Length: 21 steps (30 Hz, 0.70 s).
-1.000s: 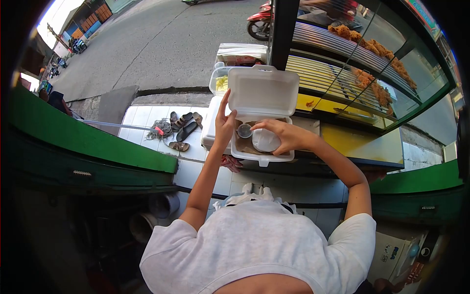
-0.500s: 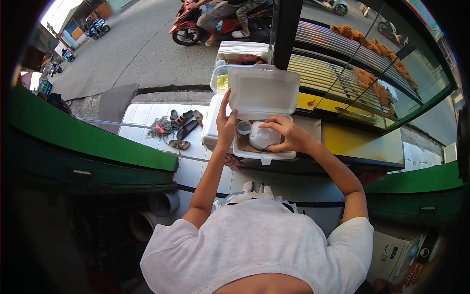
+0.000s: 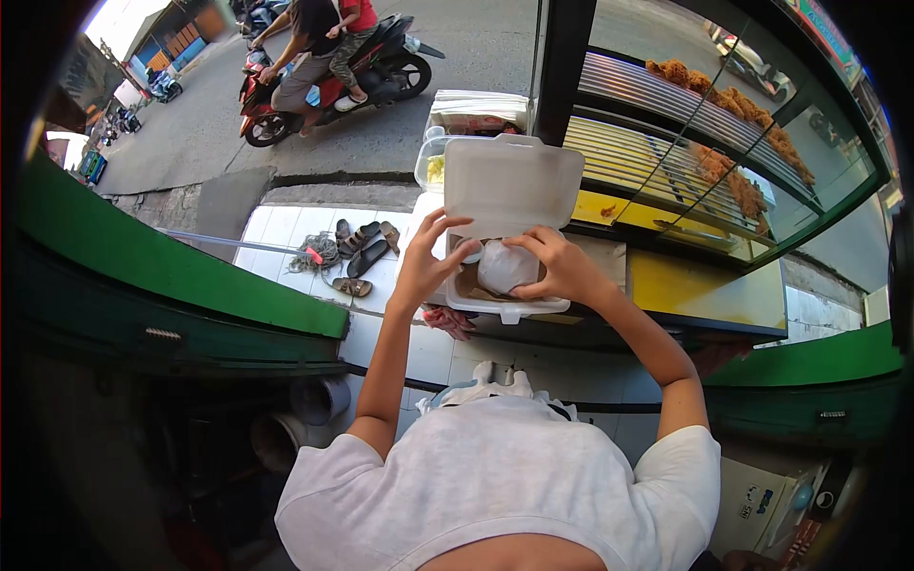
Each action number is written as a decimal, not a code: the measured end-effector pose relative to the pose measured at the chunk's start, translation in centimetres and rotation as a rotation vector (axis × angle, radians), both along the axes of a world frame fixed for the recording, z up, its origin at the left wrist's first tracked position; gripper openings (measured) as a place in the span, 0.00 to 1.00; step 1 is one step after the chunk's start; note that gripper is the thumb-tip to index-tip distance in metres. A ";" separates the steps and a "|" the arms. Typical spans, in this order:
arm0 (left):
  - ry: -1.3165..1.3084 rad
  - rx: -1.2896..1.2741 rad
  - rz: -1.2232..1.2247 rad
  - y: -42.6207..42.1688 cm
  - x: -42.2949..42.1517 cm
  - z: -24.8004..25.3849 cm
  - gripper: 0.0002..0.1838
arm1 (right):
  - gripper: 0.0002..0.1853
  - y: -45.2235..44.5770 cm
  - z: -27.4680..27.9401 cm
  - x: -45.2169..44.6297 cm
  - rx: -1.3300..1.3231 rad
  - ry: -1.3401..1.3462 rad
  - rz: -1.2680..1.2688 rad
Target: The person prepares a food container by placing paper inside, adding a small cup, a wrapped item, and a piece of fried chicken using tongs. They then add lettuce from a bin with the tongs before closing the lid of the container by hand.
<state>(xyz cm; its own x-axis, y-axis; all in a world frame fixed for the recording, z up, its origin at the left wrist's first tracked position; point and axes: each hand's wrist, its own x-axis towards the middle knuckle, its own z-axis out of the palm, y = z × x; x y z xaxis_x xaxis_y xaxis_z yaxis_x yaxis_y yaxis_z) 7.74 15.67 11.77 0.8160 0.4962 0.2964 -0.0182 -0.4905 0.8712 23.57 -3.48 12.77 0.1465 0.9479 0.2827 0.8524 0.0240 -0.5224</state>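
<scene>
A white foam box point(image 3: 514, 183) stands in front of me with its lid raised. Inside, on brown paper, sits a round white wrapped bundle point(image 3: 505, 268). My right hand point(image 3: 564, 266) grips the bundle at its right side, thumb low and fingers on top. At the box's left edge is my left hand point(image 3: 430, 257), its fingers spread and curved over the small clear cup point(image 3: 470, 251), which they partly hide.
A glass case with fried food point(image 3: 733, 181) stands at the right, beside a yellow counter point(image 3: 695, 285). Behind the box are a clear tub point(image 3: 430, 169) and a stack of white papers point(image 3: 481, 103). Sandals point(image 3: 367, 257) lie on the tiles. Two people ride a motorbike point(image 3: 333, 86).
My left hand has left the lid's edge and spread over the small cup. My right hand and the bundle have shifted slightly left. The motorbike has moved left along the road.
</scene>
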 end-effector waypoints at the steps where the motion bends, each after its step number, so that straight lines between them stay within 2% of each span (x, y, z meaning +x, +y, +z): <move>1: 0.093 0.225 -0.065 0.1 -0.5 0.2 0.23 | 0.35 -0.1 0.0 -0.1 0.004 -0.023 -0.042; 5: 0.274 0.290 -0.022 -0.3 -1.3 0.7 0.25 | 0.35 -0.1 0.2 -0.4 -0.031 0.036 -0.055; 11: 0.171 0.281 -0.061 0.6 -1.0 -0.9 0.25 | 0.36 -0.1 0.3 -0.3 -0.046 0.118 -0.025; 13: 0.105 -0.063 -0.069 0.7 -0.8 -1.9 0.25 | 0.35 -0.2 0.2 -0.2 -0.045 0.155 -0.014; 14: 0.106 -0.063 -0.069 0.9 -0.4 -2.5 0.25 | 0.35 -0.1 0.2 -0.1 -0.045 0.156 -0.014; 16: -0.160 -0.438 -0.130 1.1 0.7 -3.5 0.25 | 0.34 -0.1 0.0 -0.1 -0.030 0.189 -0.006; 17: -0.158 -0.439 -0.128 0.8 1.2 -4.0 0.25 | 0.34 0.0 -0.1 -0.1 -0.031 0.191 -0.004; 19: -0.364 -0.590 -0.003 -0.5 2.7 -4.5 0.23 | 0.34 0.0 -0.1 -0.3 -0.009 0.233 0.007; 21: -0.396 -0.595 0.011 -0.8 3.5 -5.2 0.23 | 0.34 0.3 -0.2 -0.7 -0.003 0.258 0.011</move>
<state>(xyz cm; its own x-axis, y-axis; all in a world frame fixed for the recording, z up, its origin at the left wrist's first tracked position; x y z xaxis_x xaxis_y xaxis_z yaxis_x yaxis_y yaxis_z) 11.26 14.88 6.53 0.6972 0.6733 0.2461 -0.3863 0.0638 0.9201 22.86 -3.18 12.56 0.2026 0.9508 0.2342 0.6907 0.0308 -0.7225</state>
